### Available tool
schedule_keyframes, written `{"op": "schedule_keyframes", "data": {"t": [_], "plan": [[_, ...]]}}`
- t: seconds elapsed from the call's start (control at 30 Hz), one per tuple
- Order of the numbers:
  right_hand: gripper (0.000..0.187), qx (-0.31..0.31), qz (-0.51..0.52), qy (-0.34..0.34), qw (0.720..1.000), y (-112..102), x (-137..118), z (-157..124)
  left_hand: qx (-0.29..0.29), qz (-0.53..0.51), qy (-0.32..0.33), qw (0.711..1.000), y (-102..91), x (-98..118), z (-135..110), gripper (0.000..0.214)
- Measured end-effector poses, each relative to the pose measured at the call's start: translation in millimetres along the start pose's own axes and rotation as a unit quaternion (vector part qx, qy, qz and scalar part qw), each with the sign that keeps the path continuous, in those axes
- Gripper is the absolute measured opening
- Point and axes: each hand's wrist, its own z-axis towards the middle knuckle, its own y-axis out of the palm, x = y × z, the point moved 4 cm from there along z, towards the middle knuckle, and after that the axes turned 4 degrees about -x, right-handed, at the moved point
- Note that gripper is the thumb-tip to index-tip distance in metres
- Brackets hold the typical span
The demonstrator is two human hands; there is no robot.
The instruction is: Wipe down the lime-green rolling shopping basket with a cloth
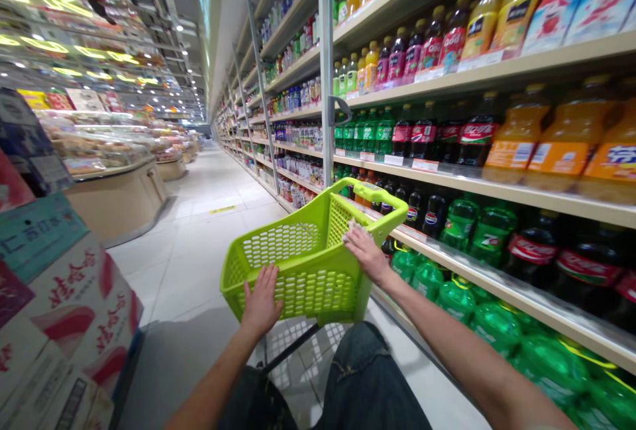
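A lime-green shopping cart (301, 271) with a perforated plastic basket stands in front of me, its handle (372, 195) toward the shelves. My left hand (262, 303) lies against the basket's near side, fingers stretched out and nothing held. At the basket's upper rim, near the handle end, my right hand (366, 252) presses a crumpled white wipe (353, 225) against the plastic. Most of the wipe is hidden under the fingers. Inside the basket, no goods show. My knees are bent below the cart, close to its dark frame (291, 349).
Shelves of bottled drinks (477, 125) run along the right, with a metal post (326, 85) beyond the cart. Stacked drink cartons (74, 311) stand close on the left. Farther off, a rounded display counter (119, 201) borders the tiled aisle (199, 218).
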Motion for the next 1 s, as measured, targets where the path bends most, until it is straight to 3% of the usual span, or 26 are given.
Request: {"op": "schedule_keyframes", "data": {"t": [0.07, 0.13, 0.17, 0.27, 0.33, 0.4, 0.5, 0.57, 0.77, 0.9, 1.0], "plan": [[0.035, 0.041, -0.006, 0.080, 0.996, -6, 10, 10, 0.008, 0.005, 0.000, 1.000, 1.7, 1, -1, 0.069], [0.036, 0.071, -0.015, 0.139, 0.988, -2, 4, 14, 0.017, 0.009, -0.002, 1.000, 3.2, 4, -3, 0.069], [0.037, 0.065, -0.010, 0.132, 0.989, 6, -8, 14, 0.021, 0.009, -0.002, 1.000, 3.7, 5, -3, 0.070], [0.037, -0.003, 0.034, 0.021, 0.999, 38, -55, 10, 0.020, 0.003, 0.005, 1.000, 3.5, 7, -5, 0.070], [0.036, -0.030, 0.055, -0.021, 0.998, 46, -68, 9, 0.016, -0.006, 0.011, 1.000, 2.3, 2, -5, 0.069], [0.037, -0.018, 0.056, 0.009, 0.998, 38, -55, 13, 0.022, -0.016, -0.030, 0.999, 0.3, -12, -7, 0.066], [0.037, 0.035, 0.033, 0.125, 0.991, 21, -23, 19, 0.039, -0.028, -0.114, 0.992, -1.1, -37, -11, 0.061], [0.036, 0.031, 0.038, 0.138, 0.989, 27, -27, 20, 0.041, -0.039, -0.118, 0.991, -0.4, -46, -13, 0.060], [0.030, -0.052, 0.129, -0.044, 0.989, 89, -138, 29, 0.034, -0.083, -0.069, 0.994, 4.0, -66, -14, 0.063], [0.029, -0.029, 0.166, -0.064, 0.984, 105, -180, 61, 0.042, -0.158, -0.136, 0.977, 10.5, -100, -18, 0.065], [0.026, -0.061, 0.181, -0.094, 0.977, 125, -209, 65, 0.050, -0.250, -0.129, 0.958, 15.4, -116, -22, 0.070]]}}
